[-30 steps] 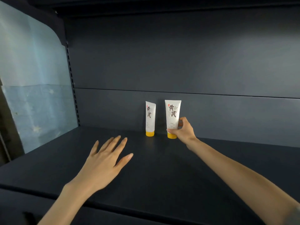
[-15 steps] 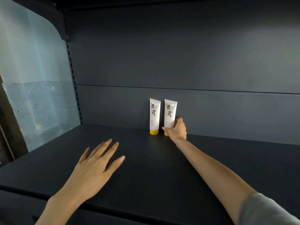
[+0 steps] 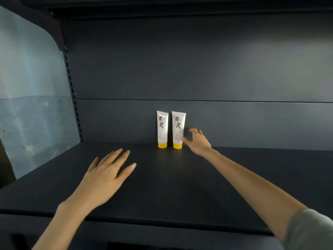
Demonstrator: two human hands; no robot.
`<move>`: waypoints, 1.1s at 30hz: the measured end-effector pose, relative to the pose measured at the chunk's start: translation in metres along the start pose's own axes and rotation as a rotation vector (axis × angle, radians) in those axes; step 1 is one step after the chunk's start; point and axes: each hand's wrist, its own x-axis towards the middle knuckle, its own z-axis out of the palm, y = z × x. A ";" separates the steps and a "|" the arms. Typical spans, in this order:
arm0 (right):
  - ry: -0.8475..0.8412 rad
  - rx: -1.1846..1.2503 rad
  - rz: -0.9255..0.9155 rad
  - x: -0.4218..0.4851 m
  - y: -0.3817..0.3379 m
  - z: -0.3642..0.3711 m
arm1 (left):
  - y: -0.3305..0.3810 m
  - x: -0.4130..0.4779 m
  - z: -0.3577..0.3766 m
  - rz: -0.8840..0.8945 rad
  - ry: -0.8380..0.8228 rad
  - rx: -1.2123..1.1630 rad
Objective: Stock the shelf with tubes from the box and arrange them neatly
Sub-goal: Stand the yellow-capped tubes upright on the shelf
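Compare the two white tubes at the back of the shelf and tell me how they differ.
The left tube is turned slightly, so its face looks narrower; the right tube faces the camera more squarely. The left tube stands untouched; the right tube has the open right hand beside it, thumb at its lower edge. Both stand upright on yellow caps, bearing the same dark characters.

You've got two white tubes w/ yellow caps, left tube (image 3: 162, 129) reads 黄芪 in dark brush chars, small red seal by top char, right tube (image 3: 178, 129) same 黄芪, fine print below on both too small to read
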 end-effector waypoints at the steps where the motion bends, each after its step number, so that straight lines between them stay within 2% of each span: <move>1: -0.018 -0.097 -0.036 -0.008 0.002 -0.008 | 0.000 0.001 -0.001 0.011 -0.001 0.007; 5: -0.059 -0.359 -0.127 -0.051 0.010 -0.040 | -0.002 0.008 -0.002 0.051 -0.008 0.099; 10: -0.058 -0.490 -0.082 -0.114 0.023 -0.071 | -0.004 0.013 -0.001 0.075 -0.056 0.128; 20: 0.171 -0.521 0.068 -0.227 0.067 -0.131 | 0.020 -0.011 0.010 0.144 -0.066 0.091; 27: 0.178 -0.534 0.170 -0.284 0.111 -0.159 | 0.056 -0.027 0.015 0.186 0.030 0.083; 33: 0.196 -0.550 0.224 -0.336 0.155 -0.198 | 0.123 -0.056 0.023 0.229 0.078 -0.029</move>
